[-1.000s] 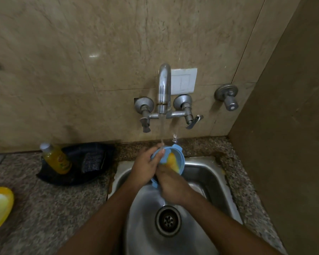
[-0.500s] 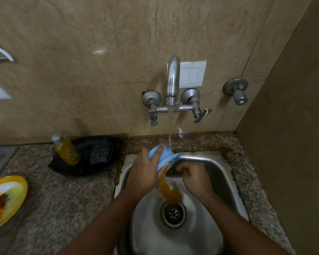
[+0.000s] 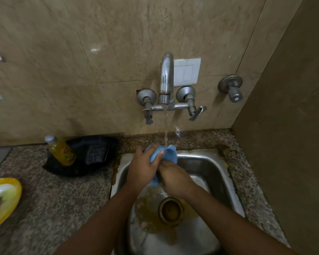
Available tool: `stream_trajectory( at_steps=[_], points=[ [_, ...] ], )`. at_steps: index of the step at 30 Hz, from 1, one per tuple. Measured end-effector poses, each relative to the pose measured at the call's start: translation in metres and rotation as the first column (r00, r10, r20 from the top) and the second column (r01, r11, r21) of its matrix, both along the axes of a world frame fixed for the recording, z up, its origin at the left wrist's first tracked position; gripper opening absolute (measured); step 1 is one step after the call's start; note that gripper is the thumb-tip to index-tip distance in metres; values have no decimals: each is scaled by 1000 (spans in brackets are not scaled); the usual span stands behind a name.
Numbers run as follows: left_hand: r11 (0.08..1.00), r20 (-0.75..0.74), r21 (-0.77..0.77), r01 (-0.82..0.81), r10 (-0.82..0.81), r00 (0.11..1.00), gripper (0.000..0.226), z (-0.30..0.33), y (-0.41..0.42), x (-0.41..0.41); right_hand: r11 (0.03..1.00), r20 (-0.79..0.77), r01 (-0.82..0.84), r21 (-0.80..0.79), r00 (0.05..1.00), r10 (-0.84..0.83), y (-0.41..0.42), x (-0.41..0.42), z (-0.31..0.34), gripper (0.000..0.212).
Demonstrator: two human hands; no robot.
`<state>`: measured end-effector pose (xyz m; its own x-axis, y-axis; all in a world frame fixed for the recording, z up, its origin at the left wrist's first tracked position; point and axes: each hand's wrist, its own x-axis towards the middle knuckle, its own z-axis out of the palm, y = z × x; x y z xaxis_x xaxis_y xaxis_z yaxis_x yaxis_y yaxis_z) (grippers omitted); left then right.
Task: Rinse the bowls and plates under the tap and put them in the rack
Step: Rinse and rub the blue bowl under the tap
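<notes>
Head view: left hand point(image 3: 143, 168), right hand point(image 3: 175, 176) grasp blue bowl point(image 3: 167, 153) above sink point(image 3: 210, 168).

Tap point(image 3: 166, 78) overhead; bare sink point(image 3: 206, 168) rightward

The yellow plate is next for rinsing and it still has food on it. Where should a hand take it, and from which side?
Probably the yellow plate's near right rim, reached from the sink side. The leftovers lie toward its left, cut off by the frame, while the right part looks bare, and the rim rises off the counter, giving fingers an edge.
</notes>
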<state>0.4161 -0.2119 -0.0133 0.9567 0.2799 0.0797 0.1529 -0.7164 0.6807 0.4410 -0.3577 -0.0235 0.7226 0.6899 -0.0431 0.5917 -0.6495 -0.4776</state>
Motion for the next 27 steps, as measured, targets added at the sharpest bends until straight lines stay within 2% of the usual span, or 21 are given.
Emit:
stream_trajectory(
  at_steps=[1,4,6,8,10,13,14,15,17,19,21,22,23,25,27],
  points=[
    [993,-14,-121,2,-3,1000,44,1,-3,7,1000,-6,-29,-5,1000,29,7,1,-4,59],
    [971,19,-239,-7,12,1000,30,8,-3,20,985,-75,-156,79,984,162,15,-5,-10,54],
    [921,45,-389,1,18,999,21,12,5,22,973,77,-229,-2,970,229,0,1,-16,55],
    [883,36,-468,17,0,999,22,16,7,23,975,303,-134,-179,935,185,-15,17,-23,57],
    [881,34,-471,38,-25,999,19,18,-1,28,976,282,-49,-213,953,110,-9,21,-21,65],
    [902,49,-426,69,-53,997,16,18,-8,37,989,96,-147,4,985,146,6,6,-22,74],
    [897,54,-436,74,-56,997,17,15,-4,37,983,143,-185,-8,972,185,0,6,-23,72],
    [886,49,-459,66,-50,998,19,14,-1,36,979,231,-184,-91,952,200,-11,9,-23,67],
    [876,12,-479,44,-43,999,21,11,-1,32,966,384,-49,-253,911,147,-21,23,-22,62],
    [889,-5,-456,51,-59,998,19,11,-10,35,971,333,-6,-240,939,88,-8,19,-20,72],
    [895,-24,-443,62,-81,996,20,14,-13,39,992,180,-96,-86,977,110,6,5,-24,77],
    [896,-28,-439,64,-85,996,22,15,-9,41,989,162,-146,-28,975,149,3,2,-25,75],
    [898,-26,-437,60,-80,996,23,16,-4,40,987,204,-155,-48,965,162,-5,4,-25,67],
    [894,8,-445,60,-64,998,23,21,1,34,984,351,-64,-167,929,120,-17,14,-25,51],
    [897,21,-438,52,-48,999,27,20,-1,31,967,363,14,-254,928,82,-11,19,-21,47]
  ],
)
